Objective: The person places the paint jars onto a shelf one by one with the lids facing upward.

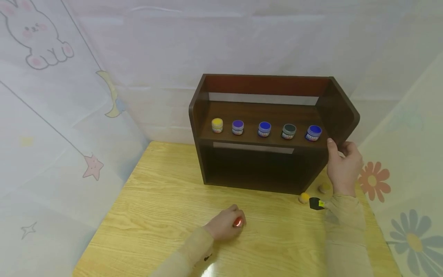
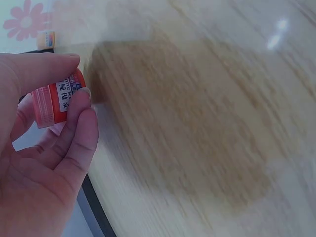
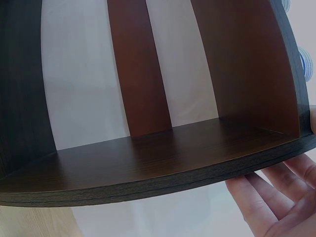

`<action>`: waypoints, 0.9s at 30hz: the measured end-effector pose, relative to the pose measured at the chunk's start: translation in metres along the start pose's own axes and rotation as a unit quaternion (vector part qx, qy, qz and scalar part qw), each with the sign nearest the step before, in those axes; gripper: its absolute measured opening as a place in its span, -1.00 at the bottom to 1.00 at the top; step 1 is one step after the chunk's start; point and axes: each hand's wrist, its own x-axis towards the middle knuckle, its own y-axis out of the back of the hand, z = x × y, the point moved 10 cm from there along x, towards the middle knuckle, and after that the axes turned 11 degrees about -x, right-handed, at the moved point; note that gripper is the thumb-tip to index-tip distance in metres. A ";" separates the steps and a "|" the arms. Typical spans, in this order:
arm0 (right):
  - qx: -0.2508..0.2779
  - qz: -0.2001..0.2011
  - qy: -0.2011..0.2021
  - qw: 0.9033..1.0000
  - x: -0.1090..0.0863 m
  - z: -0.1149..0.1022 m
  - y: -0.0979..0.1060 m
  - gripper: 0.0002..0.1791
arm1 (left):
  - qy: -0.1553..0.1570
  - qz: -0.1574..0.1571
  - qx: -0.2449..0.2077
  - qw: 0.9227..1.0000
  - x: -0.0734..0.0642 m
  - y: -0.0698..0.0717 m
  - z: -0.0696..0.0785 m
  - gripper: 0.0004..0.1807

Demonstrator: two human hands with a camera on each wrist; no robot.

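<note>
Low over the table, my left hand [image 1: 226,224] holds a small red paint jar [image 1: 238,222]. In the left wrist view the thumb and fingers pinch this jar [image 2: 60,98], which lies tilted on its side with a printed label. My right hand [image 1: 344,167] grips the right side panel of a dark brown two-tier shelf [image 1: 256,143], its thumb at the front edge. The right wrist view shows fingers [image 3: 254,197] on the panel's outer face. On the upper tier several paint jars stand in a row: yellow [image 1: 217,125], purple [image 1: 237,127], blue [image 1: 264,129], dark green [image 1: 288,131] and blue [image 1: 313,132].
Two yellowish jars stand on the wooden table [image 1: 166,215] by the shelf's right side, one [image 1: 304,198] nearer and one [image 1: 324,187] farther back. A printed cloth [image 1: 166,50] hangs behind and on both sides. A black wrist device [image 1: 316,203] sits at my right cuff.
</note>
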 end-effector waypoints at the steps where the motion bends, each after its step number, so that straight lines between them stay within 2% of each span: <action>1: 0.000 0.001 -0.001 1.000 0.000 0.000 0.000 -0.67 | 0.002 0.002 -0.003 1.000 0.000 0.001 -0.001 -0.85; 10: 0.001 -0.005 -0.008 1.000 -0.002 0.002 0.001 -0.65 | 0.013 0.021 -0.011 1.000 -0.003 0.015 -0.005 -0.84; 18: -0.007 -0.010 -0.014 1.000 0.001 0.006 -0.001 -0.60 | 0.011 0.046 -0.022 0.999 -0.005 0.028 -0.006 -0.81; 22: -0.005 -0.014 -0.012 1.000 0.001 0.006 -0.003 -0.60 | 0.005 0.054 -0.013 0.998 -0.005 0.029 -0.007 -0.81; 27: -0.003 -0.011 -0.006 1.000 0.001 0.004 -0.003 -0.62 | -0.011 0.082 -0.012 0.996 -0.004 0.036 -0.007 -0.81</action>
